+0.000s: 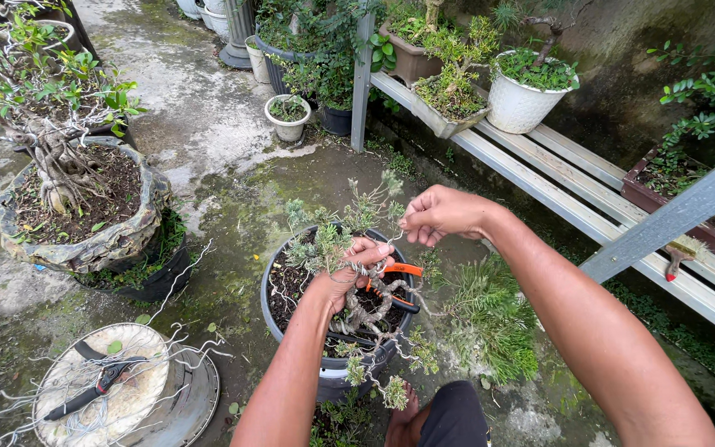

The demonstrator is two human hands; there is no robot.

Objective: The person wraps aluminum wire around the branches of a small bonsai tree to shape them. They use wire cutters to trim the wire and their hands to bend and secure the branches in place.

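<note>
Left hand (356, 269) clenched around wired bonsai trunk (366, 310), trunk running up-left from pot (279, 319). Right hand (440, 213) pinches wire end (396, 238) just above left fingertips.

Centre frame, your small bonsai (363, 290) stands in a dark round pot (324, 368): gnarled, wire-wrapped trunk, sparse grey-green needle tufts, branches spreading upward and drooping lower right.

Even, diffuse daylight is seen throughout; hard shadows are not cast. The wet concrete ground (208, 116) at far left is rendered pale, almost washed out. The far right wall (622, 91) is recorded darker. Focus is sharp overall; wide-angle bending is noted at the edges.
</note>
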